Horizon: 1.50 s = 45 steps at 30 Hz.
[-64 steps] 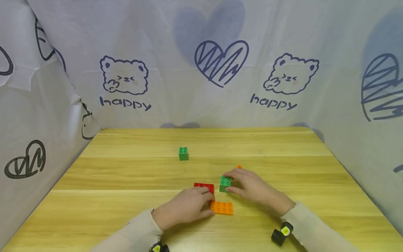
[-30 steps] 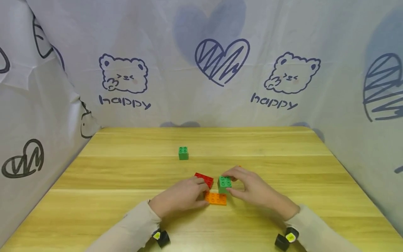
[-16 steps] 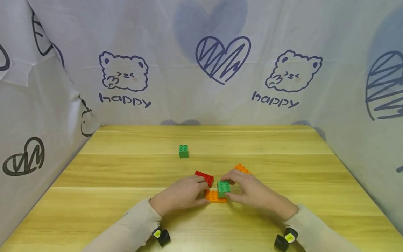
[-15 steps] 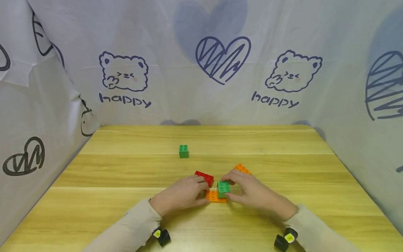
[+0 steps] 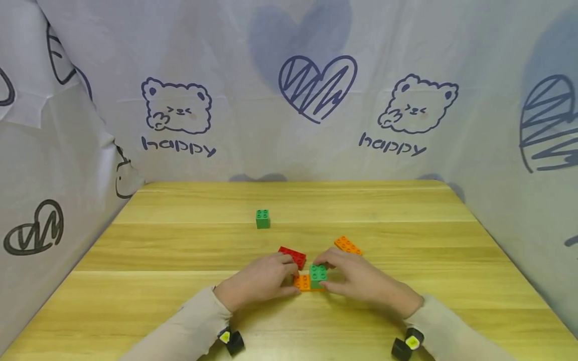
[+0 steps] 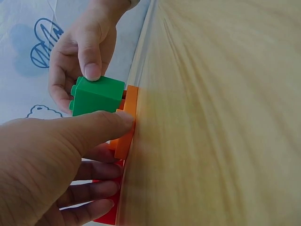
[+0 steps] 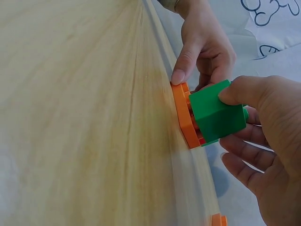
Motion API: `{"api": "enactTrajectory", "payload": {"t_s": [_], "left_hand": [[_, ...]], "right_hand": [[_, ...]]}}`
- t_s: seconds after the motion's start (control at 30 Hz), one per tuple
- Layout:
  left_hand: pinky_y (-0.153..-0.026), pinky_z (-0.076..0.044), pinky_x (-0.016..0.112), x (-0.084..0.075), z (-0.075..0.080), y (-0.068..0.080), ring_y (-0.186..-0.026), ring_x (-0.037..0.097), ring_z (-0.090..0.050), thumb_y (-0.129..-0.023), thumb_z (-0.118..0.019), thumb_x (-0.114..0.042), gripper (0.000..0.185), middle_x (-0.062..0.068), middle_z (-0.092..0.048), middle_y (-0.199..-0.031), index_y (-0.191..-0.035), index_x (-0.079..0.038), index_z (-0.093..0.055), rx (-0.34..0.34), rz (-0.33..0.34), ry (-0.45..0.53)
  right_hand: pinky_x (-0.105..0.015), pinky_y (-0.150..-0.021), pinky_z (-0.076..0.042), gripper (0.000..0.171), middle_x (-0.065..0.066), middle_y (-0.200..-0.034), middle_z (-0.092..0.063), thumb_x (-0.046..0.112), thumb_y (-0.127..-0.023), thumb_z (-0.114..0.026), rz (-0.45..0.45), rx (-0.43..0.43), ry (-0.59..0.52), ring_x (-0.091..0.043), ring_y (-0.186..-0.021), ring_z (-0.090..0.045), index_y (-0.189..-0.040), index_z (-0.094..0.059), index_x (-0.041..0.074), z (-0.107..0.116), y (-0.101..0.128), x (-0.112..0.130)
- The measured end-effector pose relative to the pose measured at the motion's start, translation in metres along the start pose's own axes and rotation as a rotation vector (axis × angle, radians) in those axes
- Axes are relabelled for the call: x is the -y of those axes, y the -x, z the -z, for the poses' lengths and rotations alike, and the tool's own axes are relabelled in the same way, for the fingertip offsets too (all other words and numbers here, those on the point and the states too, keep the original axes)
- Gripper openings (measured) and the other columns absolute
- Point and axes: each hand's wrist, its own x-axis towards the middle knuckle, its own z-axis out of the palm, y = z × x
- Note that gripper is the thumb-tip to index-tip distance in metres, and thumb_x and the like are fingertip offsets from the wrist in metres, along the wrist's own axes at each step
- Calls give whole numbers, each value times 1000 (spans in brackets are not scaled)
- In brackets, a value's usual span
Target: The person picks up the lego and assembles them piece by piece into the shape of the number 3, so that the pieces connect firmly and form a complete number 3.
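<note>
My right hand (image 5: pixel 361 279) pinches a green toy building brick (image 5: pixel 318 276) between thumb and fingers. The brick sits over the right part of a flat orange brick (image 5: pixel 302 283), tilted slightly against its studs in the right wrist view. My left hand (image 5: pixel 262 281) grips the orange brick's left end, thumb (image 6: pixel 120 120) on the near side. A flat red brick (image 5: pixel 292 255) lies just behind the orange one, partly hidden by my left fingers. In the left wrist view the green brick (image 6: pixel 99 94) shows studs facing my right palm.
Behind my right hand lies a second flat orange brick (image 5: pixel 347 245). Farther back on the wooden table (image 5: pixel 180 240) stands another green brick (image 5: pixel 263 219). White cloth with drawn bears and hearts (image 5: pixel 318 90) hangs around the table's back and sides.
My right hand has brought the green brick toward me and down over the orange one. Earlier, my left hand shifted the orange brick leftward and away; the red brick turned. The second orange brick came into view.
</note>
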Motion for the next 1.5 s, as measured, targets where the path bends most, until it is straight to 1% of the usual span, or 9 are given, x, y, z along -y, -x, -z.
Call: {"api": "enactTrajectory", "payload": {"t_s": [0.13, 0.27, 0.4, 0.57, 0.77, 1.1, 1.33, 1.5], "left_hand": [[-73, -49, 23, 1, -1, 0, -78, 7, -55, -88, -73, -41, 30, -3, -61, -94, -98, -12, -70, -5, -1, 17], [-75, -50, 23, 2, 0, 0, -79, 7, -55, -88, -74, -39, 29, -3, -61, -95, -98, -12, -71, -6, 6, 59], [-76, -50, 23, 2, 1, 0, -80, 7, -55, -88, -74, -37, 29, -3, -61, -95, -99, -11, -72, -1, 15, 83], [-73, -49, 22, 2, 0, 1, -77, 5, -54, -87, -75, -37, 30, -4, -60, -92, -99, -10, -72, -2, 15, 87], [-73, -49, 22, 2, -1, 1, -77, 5, -54, -87, -75, -37, 30, -4, -61, -92, -100, -11, -72, -2, 12, 74], [-75, -50, 23, 3, -2, 1, -80, 6, -55, -87, -75, -37, 29, -3, -62, -94, -100, -11, -72, -5, 18, 90], [-75, -50, 23, 2, -1, 1, -79, 7, -55, -87, -75, -37, 29, -3, -61, -94, -99, -10, -72, -6, 20, 89], [-75, -50, 23, 2, -1, 0, -79, 7, -55, -87, -74, -38, 30, -3, -61, -93, -100, -11, -72, 0, 21, 73]], "right_hand": [[-29, -89, -51, 36, 12, -114, -56, 29, -92, -69, -13, 10, 0, -8, -104, -59, -124, -59, 17, 2, 0, 1], [-31, -90, -51, 37, 12, -114, -58, 31, -92, -69, -15, 15, 19, -9, -104, -59, -126, -62, 16, 3, 0, 1], [-31, -89, -50, 39, 13, -110, -59, 31, -92, -69, -17, 14, 24, -9, -102, -59, -127, -64, 15, 4, 0, 2], [-31, -88, -51, 39, 15, -106, -58, 34, -92, -70, -19, 6, 20, -7, -100, -58, -125, -65, 13, 3, 0, 3], [-30, -87, -51, 39, 12, -106, -59, 29, -92, -70, -7, 7, 40, -9, -100, -60, -126, -64, 11, 3, -1, 4], [-29, -86, -51, 38, 13, -107, -59, 28, -91, -71, -55, 21, 26, -9, -100, -60, -125, -65, 13, 3, -4, 4], [-29, -84, -53, 35, 11, -105, -60, 27, -89, -74, -25, -18, 22, -13, -98, -63, -121, -67, 12, -2, -2, 4], [-31, -84, -53, 35, 9, -107, -62, 28, -89, -74, -54, -38, -11, -13, -98, -63, -120, -66, 13, -4, 0, 4]]}}
